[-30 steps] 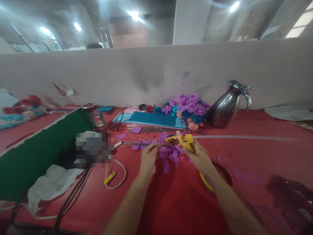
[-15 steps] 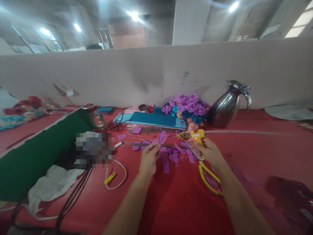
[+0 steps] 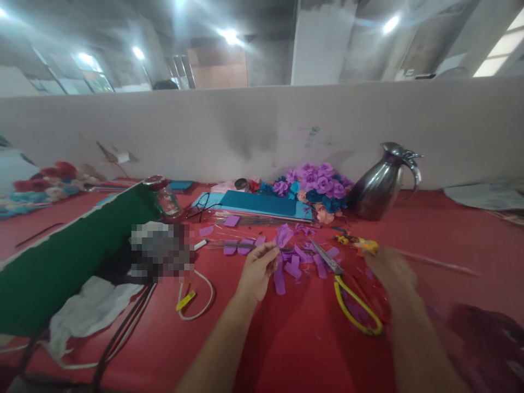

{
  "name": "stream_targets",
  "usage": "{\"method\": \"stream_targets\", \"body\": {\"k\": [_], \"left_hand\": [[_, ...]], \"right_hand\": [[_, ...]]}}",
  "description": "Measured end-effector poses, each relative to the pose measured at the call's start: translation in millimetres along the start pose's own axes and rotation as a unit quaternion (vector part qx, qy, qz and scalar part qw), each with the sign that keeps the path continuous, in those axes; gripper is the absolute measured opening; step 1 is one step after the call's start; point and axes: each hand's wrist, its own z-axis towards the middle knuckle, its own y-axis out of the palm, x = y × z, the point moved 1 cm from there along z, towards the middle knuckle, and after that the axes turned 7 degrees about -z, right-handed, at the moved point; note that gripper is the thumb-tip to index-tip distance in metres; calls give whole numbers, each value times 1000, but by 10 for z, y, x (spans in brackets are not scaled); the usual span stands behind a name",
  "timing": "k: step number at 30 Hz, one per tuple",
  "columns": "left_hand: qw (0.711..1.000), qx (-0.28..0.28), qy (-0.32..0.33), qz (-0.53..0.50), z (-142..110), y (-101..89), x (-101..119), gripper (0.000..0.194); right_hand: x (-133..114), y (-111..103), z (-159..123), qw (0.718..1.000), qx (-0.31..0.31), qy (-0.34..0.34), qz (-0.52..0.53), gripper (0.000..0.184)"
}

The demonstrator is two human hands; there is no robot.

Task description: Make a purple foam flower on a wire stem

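Observation:
My left hand (image 3: 258, 270) is closed in a pinch on a purple paper flower (image 3: 283, 234), which opens upward past the fingertips. My right hand (image 3: 391, 268), blurred by motion, is closed around a yellow glue gun (image 3: 368, 246) low over the table. The gun's nozzle points left and an orange light glows on its body; a clear glue stick (image 3: 438, 262) trails off to the right behind it. Between the two hands lie scissors (image 3: 338, 270) with yellow handles, their blades pointing away to the left. Purple paper pieces (image 3: 292, 266) are scattered beneath the blades and by my left hand.
Thin wire stems (image 3: 229, 244) lie left of the paper pieces. Behind are blue sheets (image 3: 257, 203), glasses (image 3: 201, 206), a bunch of paper flowers (image 3: 321, 180) and a steel jug (image 3: 374, 188). A green board (image 3: 82, 245), a glass jar (image 3: 167, 201) and a white cable (image 3: 210, 295) occupy the left.
My right hand has moved right and lower with the glue gun, away from the flower, uncovering the scissors. My left hand still pinches the flower, now slightly farther right in view.

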Motion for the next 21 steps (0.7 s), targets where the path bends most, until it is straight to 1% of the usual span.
{"method": "stream_targets", "body": {"k": [1,2,3,4,5,6,7,8,10,12,14,16,21], "left_hand": [[1000,-7,-3,-4,-8,9,-3,29],[1000,-15,-6,-6,-15,18,-8,29],[1000,-23,-9,-8,-22,28,-15,28],[999,-30,-11,-8,-27,38,-22,28],[999,-36,-13,-7,-33,46,-31,27],[999,-41,-16,-5,-37,55,-40,27],[999,-44,-20,-2,-41,61,-50,26],[999,-46,-24,2,-44,67,-60,27],[999,-44,-31,7,-48,74,-79,28],[998,-42,-36,10,-50,77,-96,28],[998,-42,-38,14,-52,80,-111,26],[998,-45,-36,19,-55,86,-124,24],[999,-28,-17,36,-62,100,-153,23]], "right_hand": [[-88,-31,-67,1000,19,5,-5,22],[-213,-58,-151,999,45,-9,11,24],[-370,-77,-253,995,61,-43,69,25],[-548,-81,-370,982,43,-87,161,26],[-735,-70,-496,954,-12,-129,271,27],[-915,-52,-624,913,-74,-150,372,29],[-1075,-30,-746,875,-126,-149,442,29],[-1209,-10,-854,844,-168,-146,489,28],[-1376,16,-1007,798,-195,-109,559,24],[-1429,21,-1078,768,-202,-83,602,21],[-1417,12,-1090,748,-210,-74,626,19],[-1392,1,-1079,736,-219,-77,636,17],[-1397,-18,-1075,737,-216,-70,636,14]]}}
